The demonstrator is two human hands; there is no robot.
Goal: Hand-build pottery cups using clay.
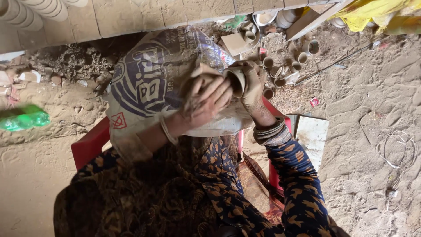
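A: Two hands, both yours, dusted with clay. Your right hand [253,90] is clamped on a small clay cup [237,80]; the fingers curl round its far side and the open mouth faces your left palm.

B: And your left hand [205,97]?

A: Fingers together, laid flat and slanting toward the cup's rim, their tips touching or just short of it. Under that palm sits a second brownish clay piece [202,72]; whether your fingers grip it, cannot tell.

B: Packaging?

A: One big woven sack [153,74], off-white with dark blue block printing and a small red square mark near its lower left corner. It lies right beneath your left fingers and spreads away to their left, draped over your lap. A red plastic chair [90,145] shows below and to the left of the sack.

B: Beyond the fingertips?

A: Several more clay cups [280,70] lie scattered on the dirt just past your right fingers, some on their sides, mouths open. A flat piece of brown cardboard [234,43] lies further out, above the held cup. A small red scrap [314,102] lies on the sand well to the right of your right hand.

B: Far left?

A: Green plastic bottle [23,118], blurred, well apart from your left hand. A pale flat slab [312,136] lies below your right wrist, beside the bangles [268,131].
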